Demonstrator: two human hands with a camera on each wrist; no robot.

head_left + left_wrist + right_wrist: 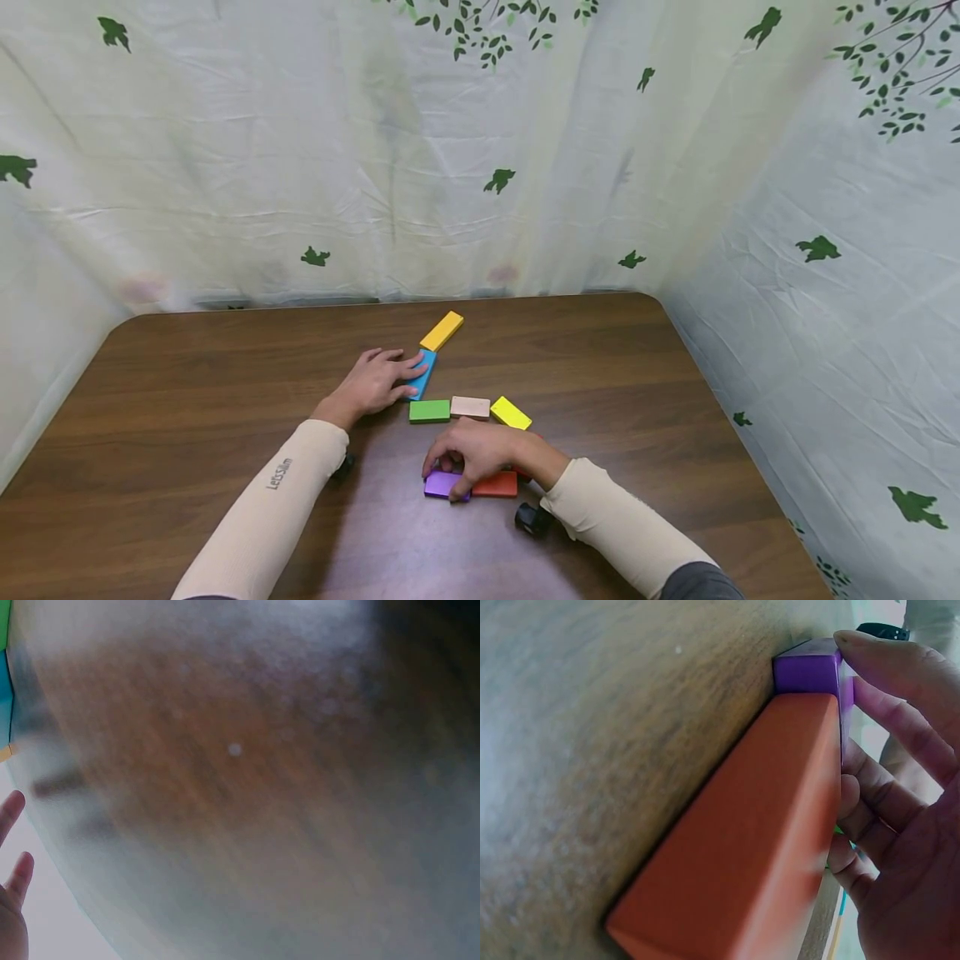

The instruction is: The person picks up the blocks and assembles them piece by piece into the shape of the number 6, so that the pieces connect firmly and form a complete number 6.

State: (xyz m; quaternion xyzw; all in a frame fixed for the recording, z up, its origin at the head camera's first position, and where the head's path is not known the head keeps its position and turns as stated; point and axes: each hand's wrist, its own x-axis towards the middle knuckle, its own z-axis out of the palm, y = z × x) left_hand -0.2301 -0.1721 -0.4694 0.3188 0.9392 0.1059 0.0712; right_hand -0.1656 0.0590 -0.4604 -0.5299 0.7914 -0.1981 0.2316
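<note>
My right hand (480, 450) pinches a purple block (441, 484) between thumb and fingers, at the left end of a red block (497, 484). In the right wrist view the purple block (806, 673) stands right at the far end of the red block (735, 832), with the thumb on its near top edge. Farther back, my left hand (372, 382) rests its outstretched fingers on a blue block (424, 374), covering part of it. The left wrist view shows two straight fingers and, at the edge, a bit of the blue block (4, 701).
An orange-yellow block (442, 331) meets the blue block's far end. Below lie green (430, 412), pink (470, 407) and yellow (511, 412) blocks, forming a bent line. Red shows partly behind the right wrist. A leaf-patterned curtain (247, 167) hangs behind the wooden table (187, 400).
</note>
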